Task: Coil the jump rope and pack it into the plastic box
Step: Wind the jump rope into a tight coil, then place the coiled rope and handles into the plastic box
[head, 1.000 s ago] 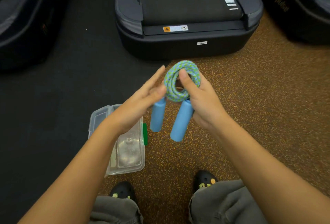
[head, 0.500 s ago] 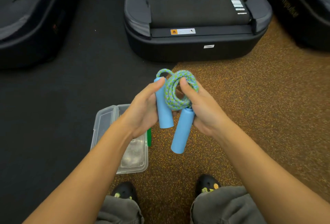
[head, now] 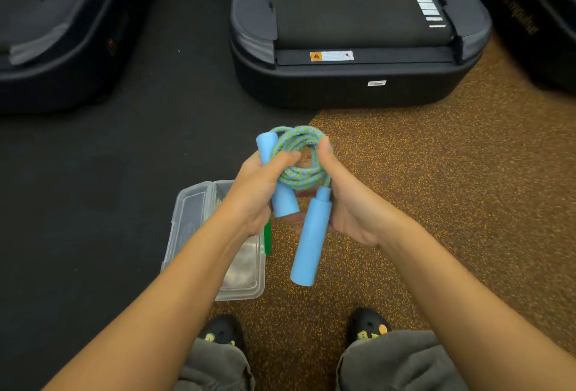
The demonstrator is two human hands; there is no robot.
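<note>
While gripping the coiled jump rope (head: 296,160), left hand (head: 258,191) wraps one blue handle (head: 277,181). Right hand (head: 349,203), fingers curled, pinches the coil. Plastic box (head: 199,219) on the floor below.

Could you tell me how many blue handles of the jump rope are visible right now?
2: one handle gripped in the left hand beside the coil, the other handle hanging below the right hand.
</note>
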